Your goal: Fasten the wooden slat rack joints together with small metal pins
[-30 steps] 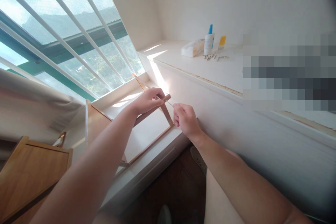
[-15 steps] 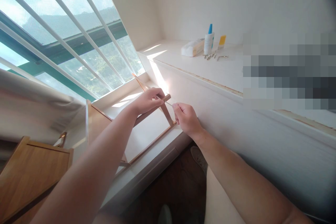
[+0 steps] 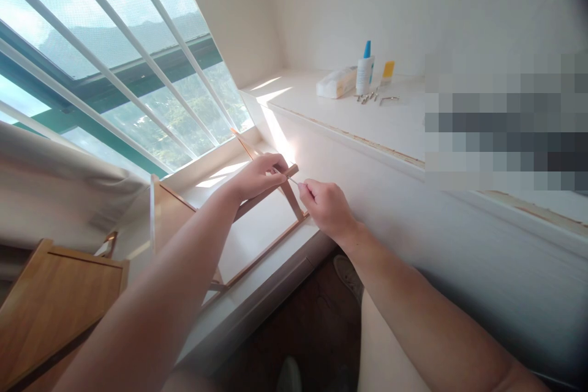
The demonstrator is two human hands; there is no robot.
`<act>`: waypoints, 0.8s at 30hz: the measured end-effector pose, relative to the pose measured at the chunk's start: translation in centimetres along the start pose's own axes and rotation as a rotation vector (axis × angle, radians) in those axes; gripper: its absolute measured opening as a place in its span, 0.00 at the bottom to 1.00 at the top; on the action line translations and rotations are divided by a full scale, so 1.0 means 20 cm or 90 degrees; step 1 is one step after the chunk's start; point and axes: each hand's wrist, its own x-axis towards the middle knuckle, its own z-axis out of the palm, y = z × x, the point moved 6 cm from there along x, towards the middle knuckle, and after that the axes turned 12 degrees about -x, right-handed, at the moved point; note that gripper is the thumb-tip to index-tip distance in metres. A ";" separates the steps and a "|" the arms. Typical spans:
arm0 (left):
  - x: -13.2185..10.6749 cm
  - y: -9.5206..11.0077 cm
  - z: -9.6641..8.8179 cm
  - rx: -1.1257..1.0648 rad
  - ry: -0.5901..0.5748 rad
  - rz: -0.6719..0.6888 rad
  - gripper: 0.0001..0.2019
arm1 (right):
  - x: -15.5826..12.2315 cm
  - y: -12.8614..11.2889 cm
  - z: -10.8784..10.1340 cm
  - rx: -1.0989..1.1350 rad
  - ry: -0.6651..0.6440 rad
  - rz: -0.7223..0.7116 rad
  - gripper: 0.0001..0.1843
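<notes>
My left hand [image 3: 260, 175] is closed around the top end of a thin wooden bar [image 3: 291, 170] of a light wooden frame [image 3: 271, 244] that stands on the white window sill. My right hand [image 3: 324, 206] is closed in a pinch on a thin metal pin or tool [image 3: 293, 181] whose tip meets the end of that bar. The two hands are almost touching at the bar's end. What exactly the pin is stays too small to tell.
A brown wooden panel [image 3: 55, 306] and a second upright panel [image 3: 168, 214] stand at the left on the sill. On the white ledge [image 3: 349, 119] at the back lie a tissue pack [image 3: 336, 82], a white bottle with a blue cap [image 3: 365, 71], a yellow item [image 3: 388, 70] and several small metal parts [image 3: 374, 98]. Window bars rise at the left.
My right hand has moved up and to the left, closer to the bar's end, pushing the pin further in. My left hand has stayed put.
</notes>
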 end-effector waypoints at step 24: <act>0.00 -0.01 -0.01 0.031 -0.003 -0.005 0.07 | -0.07 0.00 0.16 0.598 -0.002 0.240 0.23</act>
